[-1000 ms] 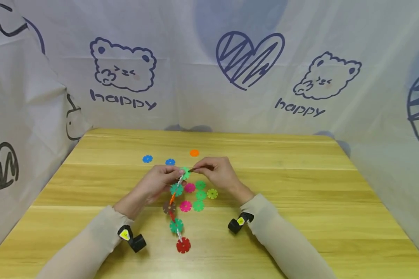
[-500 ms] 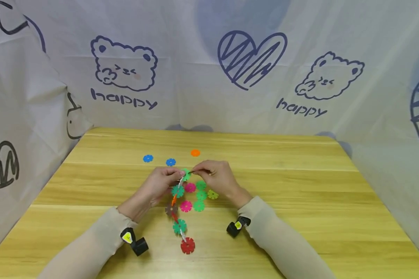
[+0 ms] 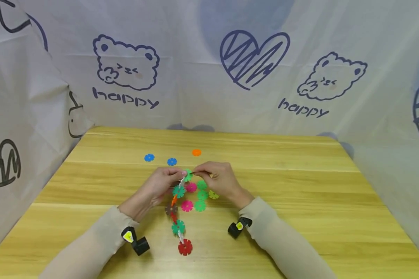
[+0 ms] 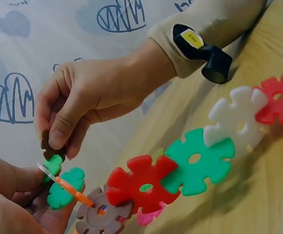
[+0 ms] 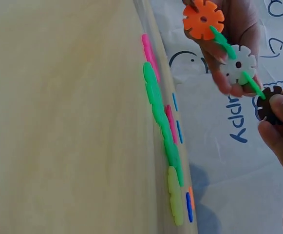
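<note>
A chain of interlocked notched plastic discs runs from my left hand [image 3: 160,182] toward the near table edge. Its parts include a red disc [image 3: 185,247], a teal-green disc [image 4: 198,162], a white disc [image 4: 236,119] and an orange disc [image 5: 203,19]. My left hand holds the chain's far end, by the white disc [image 5: 238,65] and a light green disc [image 3: 187,175]. Between thumb and forefinger, my right hand [image 3: 220,179] pinches a dark brown disc [image 5: 270,105], its edge meeting the light green disc. In the left wrist view the chain spans the foreground.
Loose discs lie flat on the wooden table [image 3: 300,201]: pink [image 3: 187,205], green [image 3: 200,205] and yellow-green [image 3: 213,195] below the hands, blue [image 3: 149,157] and orange [image 3: 196,152] beyond them. A white cloth with drawings [image 3: 195,97] hangs behind the table.
Both hands have shifted slightly nearer, keeping their grips. The brown disc stays against the light green disc, and the chain's lower end has swung a little.
</note>
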